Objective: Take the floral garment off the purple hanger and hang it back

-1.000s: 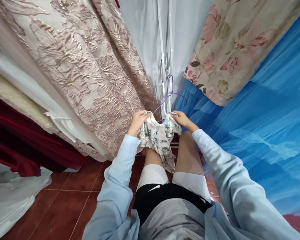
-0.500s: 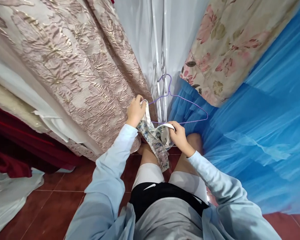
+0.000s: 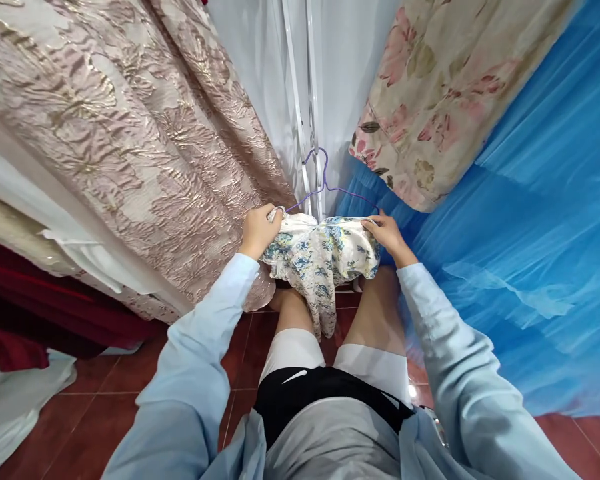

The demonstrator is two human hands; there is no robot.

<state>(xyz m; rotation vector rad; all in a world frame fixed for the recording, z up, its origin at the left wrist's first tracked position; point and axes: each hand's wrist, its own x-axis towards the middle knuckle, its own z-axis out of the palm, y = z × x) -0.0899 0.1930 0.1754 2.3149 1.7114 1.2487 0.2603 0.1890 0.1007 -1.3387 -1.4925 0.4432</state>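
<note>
A purple wire hanger (image 3: 325, 185) hangs by its hook at a white metal rack post (image 3: 312, 80). Over its lower part lies a white garment with a blue and yellow floral print (image 3: 325, 247), its middle drooping between my knees. My left hand (image 3: 260, 230) is closed on the garment's left upper corner, near the hanger's left end. At the opposite upper corner, my right hand (image 3: 385, 235) pinches the fabric beside the hanger's right end. The garment hides the hanger's bottom bar.
Pink and gold brocade cloth (image 3: 180, 160) hangs close on the left. To the right are a beige floral cloth (image 3: 430, 113) and blue tulle (image 3: 520, 267). Dark red fabric (image 3: 10, 293) hangs at far left. Red floor tiles (image 3: 110, 413) show below.
My right hand has moved right and up to the hanger's right side, drawing the garment's edge out wide across the hanger. My left hand still grips the left corner.
</note>
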